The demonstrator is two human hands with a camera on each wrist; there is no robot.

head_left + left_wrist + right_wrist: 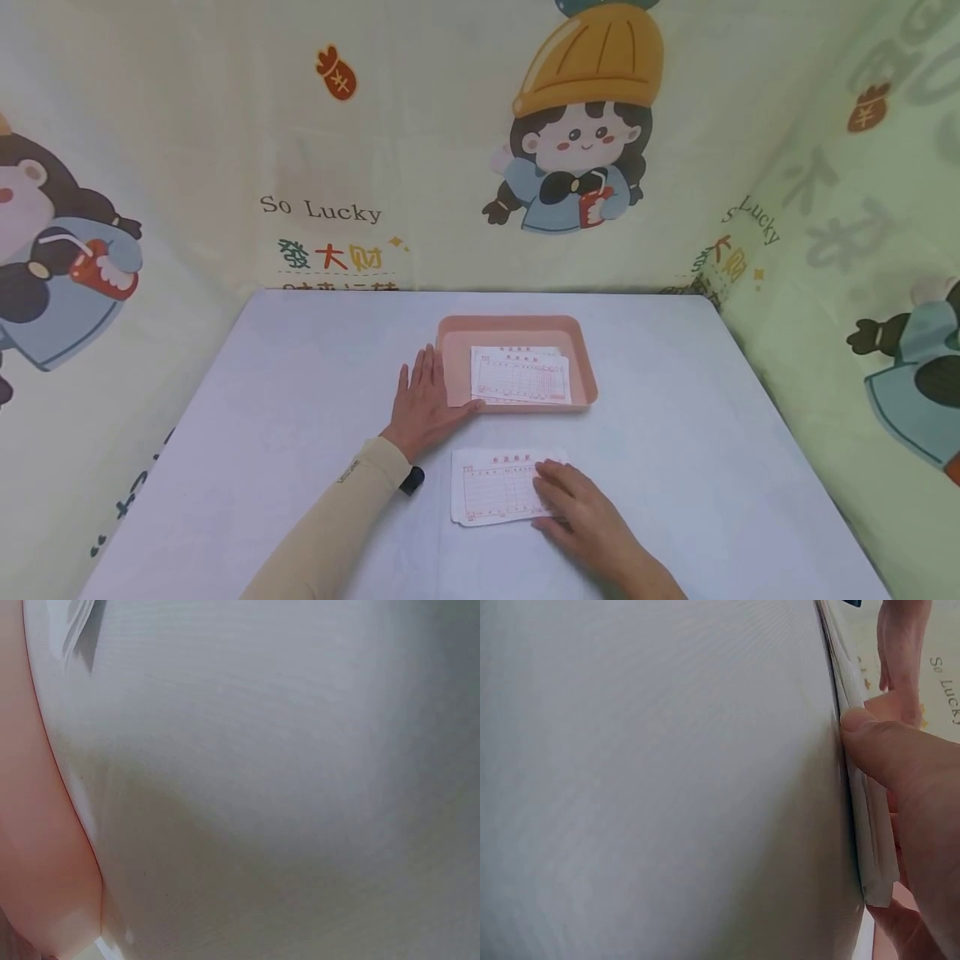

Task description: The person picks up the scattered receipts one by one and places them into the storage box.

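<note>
A shallow pink tray (457,333) lies on the white table with several white slips printed in red (525,379) in it. My left hand (426,410) rests against the tray's left side, fingers straight, the thumb along its front edge. Nearer to me is a stack of the same printed slips (491,492). My right hand (573,504) holds this stack at its right end, fingertips on top. In the right wrist view the thumb (870,735) presses on the long near edge of the stack (874,840). The left wrist view shows mostly tabletop.
White table surface (697,467) extends to both sides of the tray and the stack. A printed cloth (435,167) with cartoon figures hangs behind the table and along both sides. A dark band (412,480) sits at my left wrist by the beige sleeve (352,492).
</note>
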